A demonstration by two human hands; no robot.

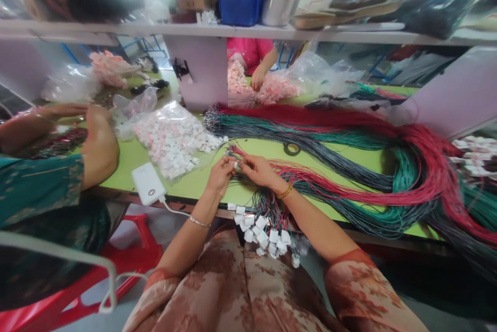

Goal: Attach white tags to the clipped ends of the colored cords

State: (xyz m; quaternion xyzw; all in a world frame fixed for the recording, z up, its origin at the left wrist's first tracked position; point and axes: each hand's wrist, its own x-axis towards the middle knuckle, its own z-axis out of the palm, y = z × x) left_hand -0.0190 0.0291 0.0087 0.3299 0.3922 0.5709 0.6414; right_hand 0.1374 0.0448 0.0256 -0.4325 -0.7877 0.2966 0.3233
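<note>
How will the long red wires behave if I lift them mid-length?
The red wires will likely droop, since they curve round at the right. Strands may splay or snag, as many lie loose against the green wires.

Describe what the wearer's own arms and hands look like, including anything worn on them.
Both hands are ungloved. The left hand has a slim silver-coloured bangle at its wrist; the right hand, a gold-coloured bracelet. The peach sleeves bear reddish-brown patterning and leave the forearms bare.
</note>
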